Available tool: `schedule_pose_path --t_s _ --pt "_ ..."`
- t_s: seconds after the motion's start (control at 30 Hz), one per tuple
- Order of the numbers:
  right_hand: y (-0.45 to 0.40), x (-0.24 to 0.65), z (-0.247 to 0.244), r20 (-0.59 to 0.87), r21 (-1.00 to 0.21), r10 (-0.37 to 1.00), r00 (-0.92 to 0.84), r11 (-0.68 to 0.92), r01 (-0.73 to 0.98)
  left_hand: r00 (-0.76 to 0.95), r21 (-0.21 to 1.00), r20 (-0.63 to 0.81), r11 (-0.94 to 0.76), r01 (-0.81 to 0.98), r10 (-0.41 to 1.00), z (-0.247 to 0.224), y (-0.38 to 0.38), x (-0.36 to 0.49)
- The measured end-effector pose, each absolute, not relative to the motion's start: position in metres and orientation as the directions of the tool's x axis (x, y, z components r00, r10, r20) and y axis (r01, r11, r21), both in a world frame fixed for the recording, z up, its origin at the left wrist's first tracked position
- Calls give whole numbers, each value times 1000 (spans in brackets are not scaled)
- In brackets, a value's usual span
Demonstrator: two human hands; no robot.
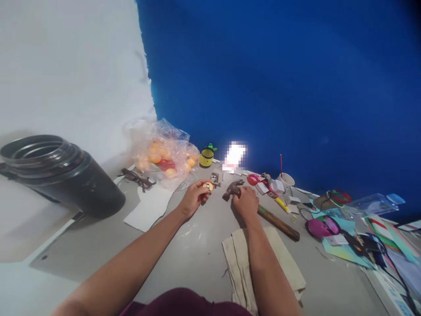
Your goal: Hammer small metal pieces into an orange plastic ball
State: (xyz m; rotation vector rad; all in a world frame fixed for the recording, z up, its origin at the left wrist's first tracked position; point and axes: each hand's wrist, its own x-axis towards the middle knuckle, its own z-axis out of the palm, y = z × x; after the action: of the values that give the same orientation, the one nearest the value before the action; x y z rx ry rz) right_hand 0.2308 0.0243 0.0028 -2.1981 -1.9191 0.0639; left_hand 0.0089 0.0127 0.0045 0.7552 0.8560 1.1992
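Near the middle of the grey table, my left hand point(194, 199) pinches a small round orange item point(208, 187) with a dark and white pattern on it. My right hand point(246, 202) is closed round a claw hammer point(279, 223) close to its head. The hammer's metal head points left and its wooden handle slants down to the right. Just beyond my left fingertips lies a small metallic piece point(215, 178). A folded beige cloth point(286, 263) lies under my right forearm.
At the left stands a large dark bottle point(75, 180), near glasses point(136, 177), white paper point(148, 208) and a plastic bag of orange fruit point(164, 153). A yellow cup point(206, 157) is at the back. Right: a paper cup point(287, 180), pink pouch point(320, 227), cables, papers, clear bottle point(373, 205).
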Motion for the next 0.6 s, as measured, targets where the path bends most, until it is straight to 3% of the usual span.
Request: schedule_pose_path --t_s 0.23,0.33,0.47,0.53,0.6 --pt "20 223 6 181 -266 983 25 25 964 -47 997 78 -80 -23 996 1 11 8" --pt "17 216 1 363 -278 932 -12 120 953 -45 981 131 -123 148 990 0 12 5" --pt "16 209 -6 727 -235 686 -27 285 929 -17 942 166 -153 299 986 -3 15 1" --pt "16 205 -8 810 -193 584 -41 332 923 23 931 186 -184 315 982 -4 15 0" --pt "16 202 -10 815 -152 573 -89 358 921 96 930 199 -219 294 975 -4 15 0"
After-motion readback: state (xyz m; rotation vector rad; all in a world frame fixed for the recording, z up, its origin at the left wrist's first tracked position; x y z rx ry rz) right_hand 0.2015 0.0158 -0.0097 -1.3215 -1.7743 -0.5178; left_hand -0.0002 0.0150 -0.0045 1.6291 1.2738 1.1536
